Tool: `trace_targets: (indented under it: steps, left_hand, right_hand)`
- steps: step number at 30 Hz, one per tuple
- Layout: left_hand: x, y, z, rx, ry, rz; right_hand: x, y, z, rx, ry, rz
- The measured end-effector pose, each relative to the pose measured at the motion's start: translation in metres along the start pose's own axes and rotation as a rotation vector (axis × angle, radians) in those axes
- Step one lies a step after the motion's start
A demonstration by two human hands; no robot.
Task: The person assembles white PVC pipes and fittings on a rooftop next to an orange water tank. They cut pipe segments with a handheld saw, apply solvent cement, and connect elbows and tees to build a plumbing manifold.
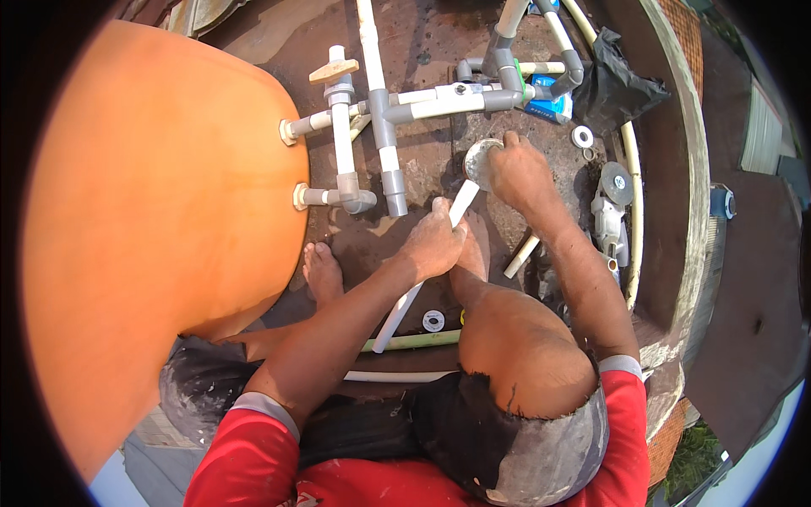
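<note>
My left hand (437, 239) is wrapped round a white plastic pipe (397, 316), which slants up and to the right between my knees. The pipe's upper end meets, or lies just under, a round whitish disc (477, 162). Its rim is pinched in the fingers of my right hand (520, 169); the exact kind of disc is unclear. Just beyond my left hand, a grey-and-white pipe (389, 160) ends in a grey socket (394, 194). My bare foot (323, 272) rests on the brown floor (414, 68).
An orange tank (169, 194) fills the left side, with joined pipes and a tan-handled valve (334, 71) beside it. An angle grinder (607, 218), a black plastic bag (623, 84), white tape rolls (582, 137) and a short cream pipe (522, 257) lie at the right.
</note>
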State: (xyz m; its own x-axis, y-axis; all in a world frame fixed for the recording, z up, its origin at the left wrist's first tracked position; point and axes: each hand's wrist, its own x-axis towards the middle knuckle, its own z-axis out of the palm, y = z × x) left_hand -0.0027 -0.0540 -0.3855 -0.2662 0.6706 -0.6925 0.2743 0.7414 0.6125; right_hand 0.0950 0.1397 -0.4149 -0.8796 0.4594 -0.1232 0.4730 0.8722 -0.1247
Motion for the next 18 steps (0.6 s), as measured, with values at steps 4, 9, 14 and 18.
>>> trace_targets:
  steps: [4, 9, 14, 18]
  left_hand:
    - [0.000, -0.006, -0.004, -0.021, 0.054, 0.022]
    - [0.002, -0.008, -0.003, 0.014, 0.139, 0.128]
    - [-0.003, 0.006, 0.001, -0.034, 0.219, 0.378]
    - [-0.006, 0.014, 0.000, -0.041, 0.235, 0.470]
  right_hand:
    - [-0.014, 0.000, -0.027, 0.183, 0.182, 0.097]
    - [-0.049, 0.026, -0.046, 0.541, 0.429, 0.480]
    - [-0.087, 0.044, -0.068, 1.381, 0.489, 0.627]
    - [-0.099, 0.039, -0.094, 1.394, 0.458, 0.483]
